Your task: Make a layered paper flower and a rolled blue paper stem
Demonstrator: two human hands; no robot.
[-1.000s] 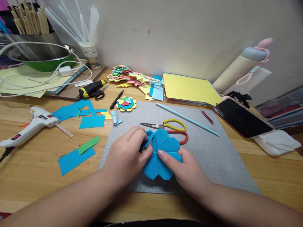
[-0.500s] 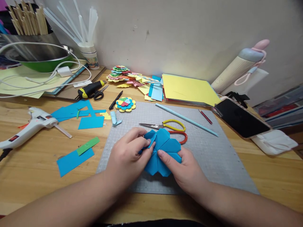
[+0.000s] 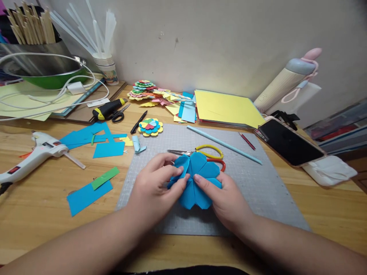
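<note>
A blue folded paper flower (image 3: 197, 179) made of heart-shaped petals lies on the grey cutting mat (image 3: 258, 191). My left hand (image 3: 155, 187) pinches its left petal between thumb and fingers. On the flower's right side, my right hand (image 3: 226, 200) grips the paper with the thumb pressed near the centre. Both hands are closed on the paper. Just behind the flower lie yellow- and red-handled scissors (image 3: 209, 154), partly hidden by it.
A white glue gun (image 3: 34, 154) and blue paper scraps (image 3: 88, 193) lie at the left. A phone (image 3: 288, 142), a bottle (image 3: 283, 84) and a yellow paper stack (image 3: 226, 109) sit at the right. A small multicoloured paper flower (image 3: 150, 126), a pen and black scissors lie behind the mat.
Both hands and the blue flower have shifted slightly away from me, toward the scissors. My left fingers have lifted the left petal and my right thumb has moved to the centre.
</note>
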